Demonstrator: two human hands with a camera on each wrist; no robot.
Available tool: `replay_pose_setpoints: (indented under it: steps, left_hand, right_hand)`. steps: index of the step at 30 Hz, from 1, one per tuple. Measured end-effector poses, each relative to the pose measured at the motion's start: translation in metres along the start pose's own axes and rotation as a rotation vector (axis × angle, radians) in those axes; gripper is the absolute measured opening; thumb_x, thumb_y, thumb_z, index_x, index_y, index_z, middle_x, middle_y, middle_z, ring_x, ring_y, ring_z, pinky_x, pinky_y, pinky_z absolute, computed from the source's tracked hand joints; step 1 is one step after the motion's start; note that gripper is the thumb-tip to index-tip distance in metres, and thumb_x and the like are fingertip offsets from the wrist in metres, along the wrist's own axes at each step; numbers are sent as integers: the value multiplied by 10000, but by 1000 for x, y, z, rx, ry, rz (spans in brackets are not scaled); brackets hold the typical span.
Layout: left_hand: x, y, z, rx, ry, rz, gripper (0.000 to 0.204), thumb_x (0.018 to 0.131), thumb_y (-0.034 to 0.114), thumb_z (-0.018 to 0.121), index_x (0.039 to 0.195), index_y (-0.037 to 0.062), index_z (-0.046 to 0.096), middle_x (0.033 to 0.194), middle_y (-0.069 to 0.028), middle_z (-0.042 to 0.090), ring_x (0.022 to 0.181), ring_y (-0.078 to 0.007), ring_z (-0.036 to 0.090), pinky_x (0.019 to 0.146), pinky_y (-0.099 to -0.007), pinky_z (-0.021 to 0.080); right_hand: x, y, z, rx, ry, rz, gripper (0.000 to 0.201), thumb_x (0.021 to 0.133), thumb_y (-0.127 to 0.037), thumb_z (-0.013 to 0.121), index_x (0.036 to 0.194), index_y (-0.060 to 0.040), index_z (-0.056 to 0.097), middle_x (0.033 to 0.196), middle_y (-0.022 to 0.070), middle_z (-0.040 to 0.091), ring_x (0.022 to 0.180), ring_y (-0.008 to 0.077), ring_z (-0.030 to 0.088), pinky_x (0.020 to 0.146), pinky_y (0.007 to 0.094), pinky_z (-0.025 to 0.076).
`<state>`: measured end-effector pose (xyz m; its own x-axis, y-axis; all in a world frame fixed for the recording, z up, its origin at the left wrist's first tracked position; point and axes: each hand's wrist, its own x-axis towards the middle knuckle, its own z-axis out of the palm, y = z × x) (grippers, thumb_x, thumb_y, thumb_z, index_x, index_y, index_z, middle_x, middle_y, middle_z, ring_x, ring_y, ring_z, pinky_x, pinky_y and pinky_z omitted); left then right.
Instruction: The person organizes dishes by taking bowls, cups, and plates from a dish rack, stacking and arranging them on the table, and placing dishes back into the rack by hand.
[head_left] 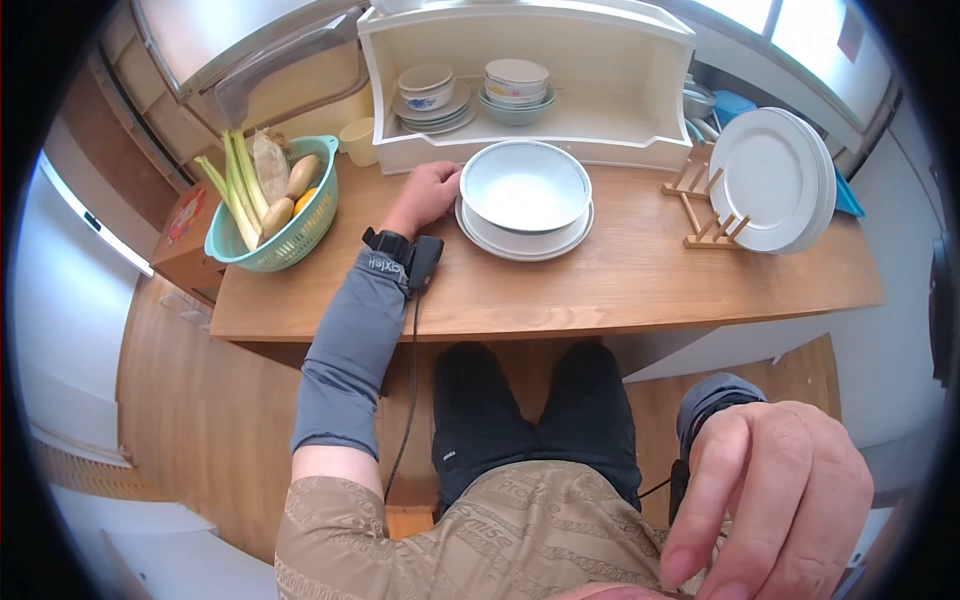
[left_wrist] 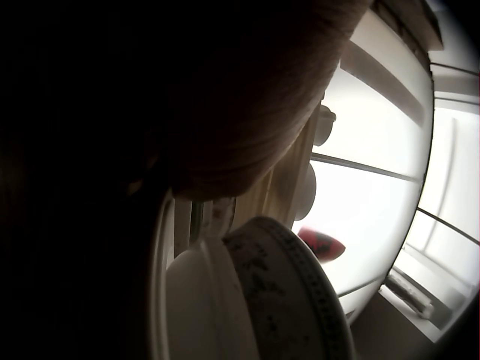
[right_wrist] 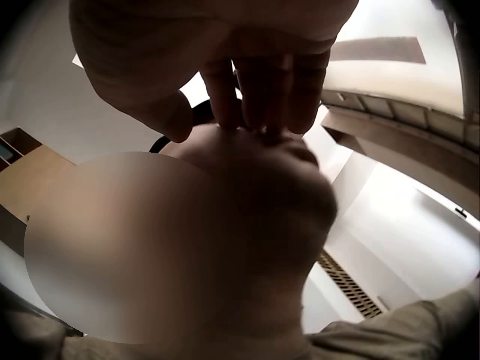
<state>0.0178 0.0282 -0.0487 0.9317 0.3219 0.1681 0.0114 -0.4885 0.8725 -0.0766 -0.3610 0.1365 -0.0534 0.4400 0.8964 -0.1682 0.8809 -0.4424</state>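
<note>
A white bowl with a thin dark rim line stands on white plates at the middle of the table. Just left of this stack, my left hand rests on the table, its fingertips close to the plates' edge; whether they touch is unclear. The left wrist view has the hand dark above the patterned bowl. My right hand is raised off the table, near the camera. In the right wrist view, the fingers of that hand hang down and touch the person's head, holding nothing visible.
A green basket of vegetables stands at the left, with a yellow cup behind it. A white shelf at the back holds stacked bowls and plates. At the right, large white plates stand upright in a wooden rack.
</note>
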Motion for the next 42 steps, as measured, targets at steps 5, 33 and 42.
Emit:
replay_pose_setpoints:
  steps: [5, 33, 42]
  left_hand:
    - [8, -9, -2, 100, 48, 92, 348, 972, 313, 628, 1006, -15, 738, 749, -66, 695, 622, -139, 626, 597, -314, 513]
    - [1, 4, 4, -16, -54, 16, 314, 983, 275, 603, 1078, 8, 737, 731, -36, 670, 560, -113, 595, 526, -283, 495]
    - [-7, 19, 5, -25, -107, -48, 369, 965, 198, 589, 1274, 9, 655, 759, -27, 656, 541, -104, 559, 501, -262, 456]
  right_hand:
    - [-9, 0, 8, -103, 43, 98, 59, 909, -105, 746, 962, -104, 719, 1023, 30, 722, 974, 208, 686, 931, 374, 548]
    - [-102, 83, -185, -811, 1003, 458, 172, 1013, -158, 598, 968, -11, 676, 858, 22, 664, 730, 87, 588, 651, 250, 490]
    - [-134, 91, -291, -962, 778, 1012, 266, 1005, -278, 638, 1021, -19, 698, 876, 12, 677, 705, 73, 602, 566, 223, 477]
